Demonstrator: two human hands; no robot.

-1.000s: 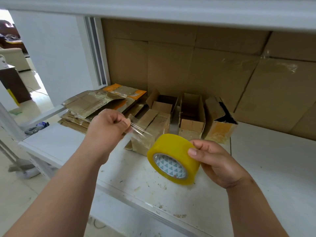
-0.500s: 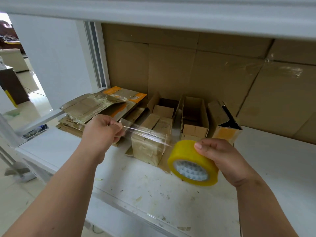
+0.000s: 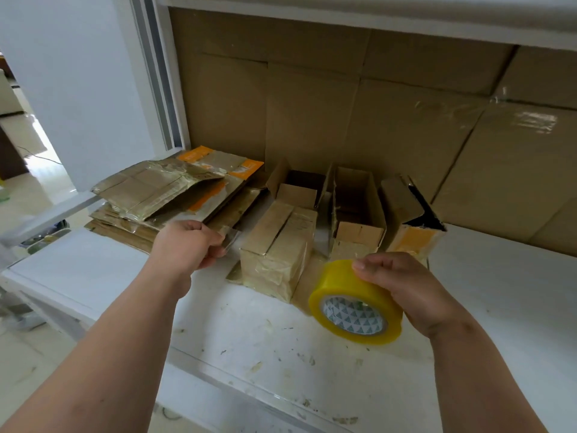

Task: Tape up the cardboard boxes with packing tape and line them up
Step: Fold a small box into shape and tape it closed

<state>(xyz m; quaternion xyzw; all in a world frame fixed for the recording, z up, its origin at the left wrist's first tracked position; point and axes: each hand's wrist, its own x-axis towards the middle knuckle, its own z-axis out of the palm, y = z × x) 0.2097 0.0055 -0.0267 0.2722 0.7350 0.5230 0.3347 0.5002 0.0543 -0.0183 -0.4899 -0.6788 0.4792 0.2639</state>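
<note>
Yellow packing tape is seen as one roll (image 3: 356,303), gripped by the right hand (image 3: 406,289) with the fingers curled over its top rim and held just above the white tabletop (image 3: 243,332), its patterned core turned toward the camera. The free end of the tape (image 3: 230,240) is pinched between the thumb and fingers of the left hand (image 3: 185,245), and a clear strip is stretched from there toward the roll, though most of its run is too faint to be traced.

Four small cardboard boxes are counted near the back of the tabletop. One closed box (image 3: 278,245), already glossy with tape, is set nearest, between the two hands. Behind it one open box (image 3: 296,189) is seen with its flaps up. To the right one long open box (image 3: 357,210) is placed, and further right one box (image 3: 412,220) with an orange front and a dark open top is seen tilted.

One stack of flattened cardboard sheets (image 3: 156,192), some with orange patches, is laid at the left, just behind the left hand. One wall of large cardboard panels (image 3: 390,120) is set up behind everything. Scraps and marks are scattered on the near part of the tabletop.
</note>
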